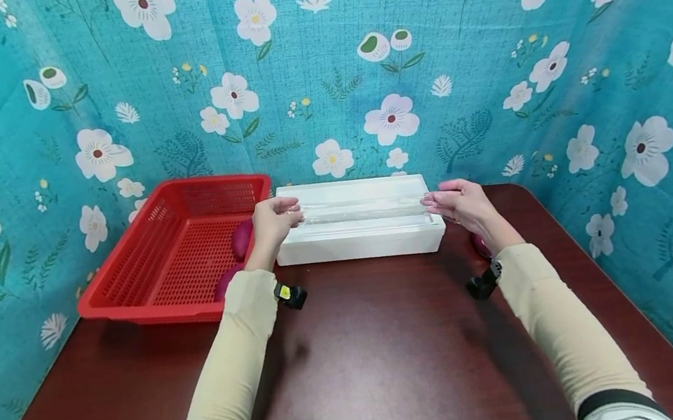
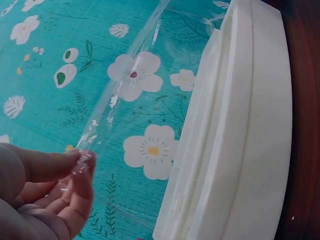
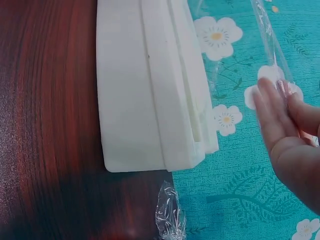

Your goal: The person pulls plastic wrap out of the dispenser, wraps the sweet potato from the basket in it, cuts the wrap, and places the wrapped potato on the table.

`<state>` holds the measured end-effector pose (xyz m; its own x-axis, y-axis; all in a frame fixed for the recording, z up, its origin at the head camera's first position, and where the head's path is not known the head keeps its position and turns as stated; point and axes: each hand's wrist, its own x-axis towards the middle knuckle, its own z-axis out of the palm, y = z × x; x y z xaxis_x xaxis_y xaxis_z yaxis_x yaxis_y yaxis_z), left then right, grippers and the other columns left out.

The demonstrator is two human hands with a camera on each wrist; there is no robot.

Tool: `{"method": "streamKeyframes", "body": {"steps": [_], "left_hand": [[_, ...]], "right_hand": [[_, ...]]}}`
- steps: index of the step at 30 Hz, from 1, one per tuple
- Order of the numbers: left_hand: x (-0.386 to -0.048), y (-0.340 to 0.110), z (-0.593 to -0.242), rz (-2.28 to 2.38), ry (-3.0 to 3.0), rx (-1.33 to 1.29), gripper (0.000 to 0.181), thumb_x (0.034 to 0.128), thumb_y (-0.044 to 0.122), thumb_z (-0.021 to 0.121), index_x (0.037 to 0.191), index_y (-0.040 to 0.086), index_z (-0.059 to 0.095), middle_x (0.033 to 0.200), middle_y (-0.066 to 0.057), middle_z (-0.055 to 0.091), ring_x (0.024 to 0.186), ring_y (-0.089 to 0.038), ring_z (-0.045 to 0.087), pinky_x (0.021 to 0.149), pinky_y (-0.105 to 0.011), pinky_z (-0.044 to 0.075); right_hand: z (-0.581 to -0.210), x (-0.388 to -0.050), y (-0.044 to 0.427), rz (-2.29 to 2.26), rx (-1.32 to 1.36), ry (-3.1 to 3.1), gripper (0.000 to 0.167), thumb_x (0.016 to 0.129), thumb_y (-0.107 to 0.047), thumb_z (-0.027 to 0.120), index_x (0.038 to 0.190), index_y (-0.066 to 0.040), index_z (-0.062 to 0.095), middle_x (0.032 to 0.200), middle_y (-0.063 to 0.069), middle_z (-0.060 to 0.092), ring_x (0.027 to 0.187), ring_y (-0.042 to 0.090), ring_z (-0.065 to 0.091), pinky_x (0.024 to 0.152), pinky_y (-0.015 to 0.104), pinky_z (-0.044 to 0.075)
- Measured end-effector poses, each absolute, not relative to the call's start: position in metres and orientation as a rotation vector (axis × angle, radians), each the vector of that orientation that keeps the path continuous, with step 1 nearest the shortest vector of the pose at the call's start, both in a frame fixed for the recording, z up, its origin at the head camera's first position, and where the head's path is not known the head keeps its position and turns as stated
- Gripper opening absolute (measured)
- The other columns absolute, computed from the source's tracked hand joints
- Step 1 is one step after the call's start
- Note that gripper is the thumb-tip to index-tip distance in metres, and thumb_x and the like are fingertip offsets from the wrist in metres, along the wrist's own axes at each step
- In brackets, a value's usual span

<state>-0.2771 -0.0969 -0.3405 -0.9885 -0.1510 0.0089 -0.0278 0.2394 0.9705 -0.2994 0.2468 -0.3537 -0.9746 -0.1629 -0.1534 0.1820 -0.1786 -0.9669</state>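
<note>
Clear plastic film is stretched between both hands above a long white box. The left hand pinches one end; in the left wrist view, the left hand has thumb and fingertips together on the film's gathered edge. At the other end, the right hand grips the film. Seen from the right wrist, the right hand holds the film between thumb and fingers. The film rises from the white box, whose side also shows in the right wrist view.
A red perforated basket stands on the left of the dark red table, with purple round items at its right side. Another purple item lies behind the right wrist. Crumpled film is near the box's end. A floral curtain hangs behind.
</note>
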Motion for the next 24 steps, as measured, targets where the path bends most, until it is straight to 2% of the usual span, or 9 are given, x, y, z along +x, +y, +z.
{"method": "streamKeyframes", "body": {"steps": [2,4,6,9,14,19,24], "left_hand": [[-0.279,-0.096,-0.341,-1.85,-2.365,0.176,0.031,0.0795,0.004,0.066,0.11,0.0,0.062,0.099,-0.015,0.063,0.078,-0.02,0.063,0.07,-0.028,0.05],[-0.281,-0.095,-0.342,-1.828,-2.338,0.178,0.032,0.0788,0.004,0.067,0.11,0.0,0.062,0.099,-0.015,0.064,0.078,-0.02,0.064,0.069,-0.028,0.05],[-0.283,-0.095,-0.342,-1.804,-2.316,0.177,0.032,0.0784,0.005,0.067,0.11,0.001,0.062,0.098,-0.014,0.064,0.077,-0.02,0.064,0.069,-0.028,0.05],[-0.286,-0.096,-0.34,-1.765,-2.305,0.168,0.031,0.0783,0.005,0.068,0.109,0.002,0.063,0.097,-0.013,0.065,0.076,-0.02,0.064,0.069,-0.027,0.05],[-0.295,-0.094,-0.333,-1.694,-2.318,0.163,0.029,0.0786,0.005,0.067,0.107,0.002,0.065,0.095,-0.011,0.066,0.074,-0.018,0.064,0.067,-0.026,0.05],[-0.302,-0.093,-0.325,-1.649,-2.288,0.152,0.027,0.0791,0.003,0.066,0.106,0.002,0.065,0.093,-0.011,0.066,0.075,-0.018,0.064,0.066,-0.026,0.05],[-0.304,-0.092,-0.317,-1.624,-2.262,0.138,0.026,0.0789,0.002,0.066,0.105,0.001,0.065,0.094,-0.011,0.066,0.077,-0.018,0.063,0.065,-0.026,0.05]], "right_hand": [[-0.353,-0.299,0.245,-2.201,0.031,1.959,0.051,0.089,-0.005,0.05,0.137,-0.007,0.031,0.095,0.004,0.066,0.097,0.02,0.059,0.081,0.027,0.045],[-0.352,-0.299,0.244,-2.131,0.038,2.081,0.053,0.09,-0.01,0.051,0.139,-0.01,0.031,0.106,0.005,0.063,0.105,0.019,0.055,0.079,0.022,0.046],[-0.351,-0.3,0.243,-2.088,0.057,2.169,0.048,0.091,-0.013,0.05,0.136,-0.007,0.037,0.117,0.009,0.057,0.109,0.02,0.052,0.08,0.021,0.045],[-0.349,-0.303,0.24,-2.141,0.042,2.194,0.044,0.091,-0.01,0.05,0.132,-0.001,0.041,0.125,0.019,0.047,0.112,0.021,0.049,0.088,0.028,0.04],[-0.344,-0.304,0.237,-2.231,0.05,2.17,0.043,0.09,-0.007,0.05,0.131,0.001,0.041,0.126,0.021,0.043,0.117,0.024,0.044,0.091,0.028,0.037],[-0.334,-0.306,0.236,-2.236,0.051,2.229,0.042,0.089,-0.009,0.051,0.13,0.0,0.044,0.123,0.017,0.048,0.117,0.021,0.045,0.094,0.03,0.035],[-0.324,-0.308,0.235,-2.285,-0.041,2.268,0.041,0.089,-0.008,0.052,0.127,0.004,0.046,0.119,0.017,0.052,0.116,0.026,0.045,0.096,0.035,0.032]]}}
